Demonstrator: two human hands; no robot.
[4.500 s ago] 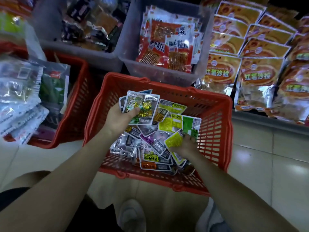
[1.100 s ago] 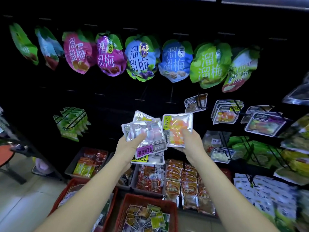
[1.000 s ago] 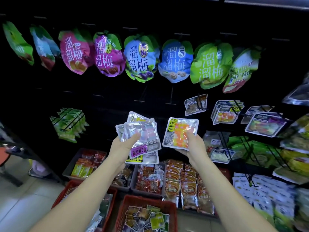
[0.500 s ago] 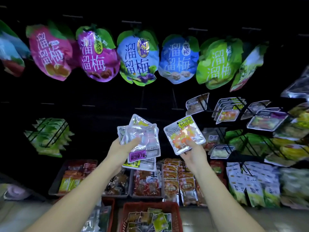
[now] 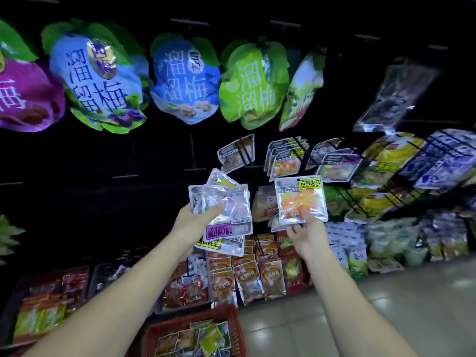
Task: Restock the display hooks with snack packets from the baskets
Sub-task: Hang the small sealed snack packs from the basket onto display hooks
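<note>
Down at the bottom edge: red basket (image 5: 234,331), loaded with small mixed packets (image 5: 195,341) in yellow, green and brown. Just behind the basket and to its left, dark trays (image 5: 99,279), packed with red and yellow-green packs. Behind the basket to the right, rows of orange-brown pouches (image 5: 247,279), standing upright and pressed side by side.

Since half a second back: orange packet (image 5: 300,199) no longer tilted, now squared up with its yellow label at the top right. Carried further right above the basket too, and now just under the matching packets (image 5: 284,164) hanging there. Same grip on the fan in the left hand (image 5: 195,220), as far as can be seen.

Well above the basket, both arms stretched up and forward towards the display. Left hand clamped on a fan of clear packets (image 5: 226,210), thumb laid across the front one, purple label upside down at its lower edge. Right hand (image 5: 306,235) pinching the orange packet by its bottom edge, fingertips on the front, packet upright and facing the camera. Not yet hung. Highest of all above the basket, a row of big plum bags (image 5: 185,81) in purple, blue and green.
</note>
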